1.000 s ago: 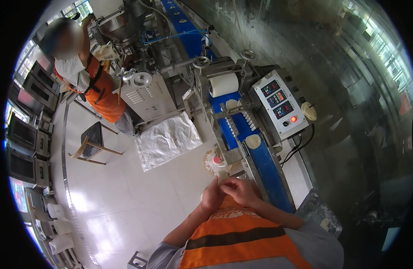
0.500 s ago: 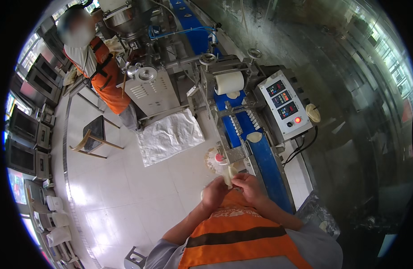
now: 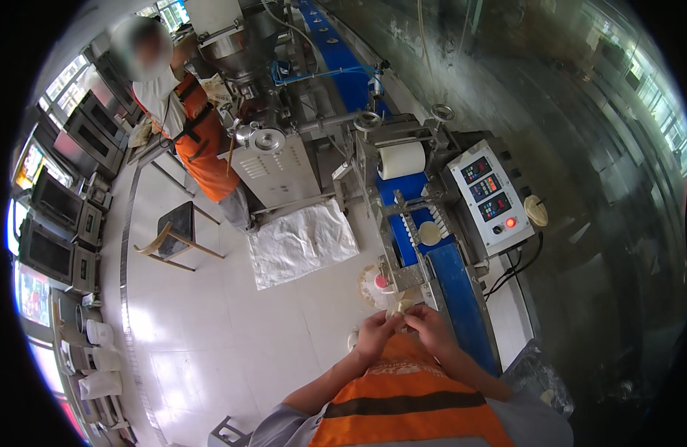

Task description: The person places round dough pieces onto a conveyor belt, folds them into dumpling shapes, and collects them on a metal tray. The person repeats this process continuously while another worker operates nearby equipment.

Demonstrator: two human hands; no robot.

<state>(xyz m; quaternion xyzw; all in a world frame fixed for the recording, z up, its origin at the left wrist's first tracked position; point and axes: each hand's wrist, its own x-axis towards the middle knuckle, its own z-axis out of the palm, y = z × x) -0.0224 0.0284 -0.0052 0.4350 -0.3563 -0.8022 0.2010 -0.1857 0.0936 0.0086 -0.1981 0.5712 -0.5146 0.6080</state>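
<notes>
My left hand (image 3: pixel 376 334) and my right hand (image 3: pixel 430 331) meet in front of my apron, near the close end of a machine. Between the pinched fingertips of both is a small piece of pale dough (image 3: pixel 404 305), partly hidden by the fingers. It looks folded. Just beyond, to the right, a round dough wrapper (image 3: pixel 430 233) lies on the machine's blue belt (image 3: pixel 412 255), between two rows of white teeth. Past my fingers a red-topped container (image 3: pixel 380 282) shows in part.
A white roller (image 3: pixel 402 160) spans the belt. The control box (image 3: pixel 489 195) stands right of it, a blue chute (image 3: pixel 464 313) runs beside my right arm. Left, a co-worker in an orange apron (image 3: pixel 203 160) stands by a steel machine; a chair (image 3: pixel 177 229) and white sheet (image 3: pixel 304 243) are on the floor.
The dough, longer and upright between my hands before, is now smaller and lower in my fingertips. A whole wrapper now shows lower on the belt. The whole view has shifted slightly.
</notes>
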